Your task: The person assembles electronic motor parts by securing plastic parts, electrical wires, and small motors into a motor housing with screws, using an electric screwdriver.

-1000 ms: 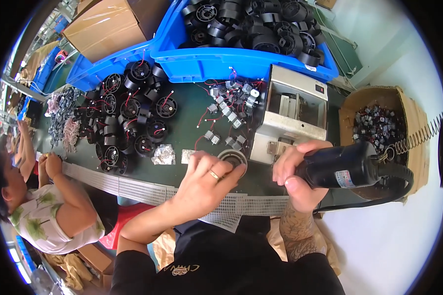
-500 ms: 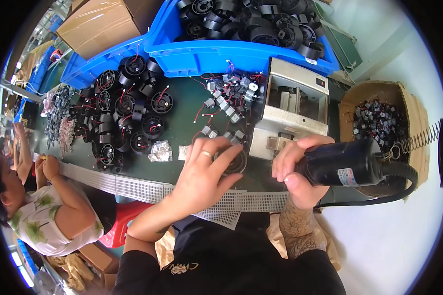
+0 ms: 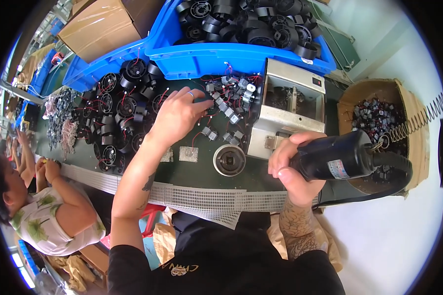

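My right hand (image 3: 298, 160) is wrapped round a black electric screwdriver (image 3: 334, 156), held sideways in front of a beige metal box-shaped machine (image 3: 293, 112). My left hand (image 3: 179, 115) reaches over the table, fingers apart and bent at the left edge of a pile of small grey motors with red and black wires (image 3: 226, 105). Nothing shows in its fingers, though their undersides are hidden. Between my hands, nearer to me, a dark round part sits inside a pale ring-shaped holder (image 3: 230, 161) on the green table.
Black round housings (image 3: 128, 105) with red wires lie at left, beside bundled wires (image 3: 59, 123). Blue bins (image 3: 221, 56) stand behind, one full of black parts. A cardboard box of small motors (image 3: 379, 118) is at right. A co-worker (image 3: 54, 211) sits at left.
My left hand has moved off the round part, away from me and left to the motor pile, uncovering the holder. My right hand and the screwdriver have shifted slightly left.
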Demonstrator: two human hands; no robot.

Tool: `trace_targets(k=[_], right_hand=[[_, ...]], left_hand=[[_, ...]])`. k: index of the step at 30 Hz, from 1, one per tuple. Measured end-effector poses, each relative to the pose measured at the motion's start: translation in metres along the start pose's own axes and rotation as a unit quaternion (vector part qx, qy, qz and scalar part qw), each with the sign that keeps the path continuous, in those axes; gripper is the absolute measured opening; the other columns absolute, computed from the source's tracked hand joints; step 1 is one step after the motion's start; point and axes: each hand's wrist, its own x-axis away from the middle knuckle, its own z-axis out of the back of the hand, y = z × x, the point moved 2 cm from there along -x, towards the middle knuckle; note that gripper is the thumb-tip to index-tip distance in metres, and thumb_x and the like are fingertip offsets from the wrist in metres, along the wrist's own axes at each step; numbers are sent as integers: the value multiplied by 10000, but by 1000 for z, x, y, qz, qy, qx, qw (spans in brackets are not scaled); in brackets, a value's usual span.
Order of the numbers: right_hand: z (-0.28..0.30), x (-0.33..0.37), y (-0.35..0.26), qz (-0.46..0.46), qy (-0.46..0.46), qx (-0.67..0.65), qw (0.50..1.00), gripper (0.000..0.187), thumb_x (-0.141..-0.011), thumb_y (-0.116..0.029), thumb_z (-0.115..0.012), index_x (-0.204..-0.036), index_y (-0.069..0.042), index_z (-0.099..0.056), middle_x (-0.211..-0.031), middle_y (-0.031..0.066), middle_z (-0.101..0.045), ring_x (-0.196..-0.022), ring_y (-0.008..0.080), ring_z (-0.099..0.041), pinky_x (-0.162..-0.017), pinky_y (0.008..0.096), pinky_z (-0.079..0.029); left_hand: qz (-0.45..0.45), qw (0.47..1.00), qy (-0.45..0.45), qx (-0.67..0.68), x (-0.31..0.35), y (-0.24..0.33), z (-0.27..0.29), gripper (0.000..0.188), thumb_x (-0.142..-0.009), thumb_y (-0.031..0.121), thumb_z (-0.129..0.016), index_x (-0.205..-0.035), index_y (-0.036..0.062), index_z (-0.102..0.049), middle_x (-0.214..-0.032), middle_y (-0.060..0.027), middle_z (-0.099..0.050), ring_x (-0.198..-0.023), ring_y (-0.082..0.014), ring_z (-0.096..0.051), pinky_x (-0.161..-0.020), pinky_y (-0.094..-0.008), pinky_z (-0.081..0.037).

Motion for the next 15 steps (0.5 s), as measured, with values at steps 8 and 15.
trace_targets(k=[8,15], right_hand=[[0,-2,0,4,-2,37,999,494,-732,28,-693,-1162,40,-449,-681,69,-535,-576,147,-523,-510,274,-440],[3,0,3,18,4,76,997,510,-771,-81,-709,-1177,29,-422,-661,59,-497,-549,161,-495,-481,300,-452]], left_hand=[[201,935,125,264,-2,11,21,90,-852,64,-689,-911,-3,-677,-773,-65,-658,-682,-106,-578,-633,-254,-464],[181,920,46,346,14,61,33,93,-826,61,-696,-881,7,-644,-847,-97,-653,-741,-219,-620,-629,-307,-476]])
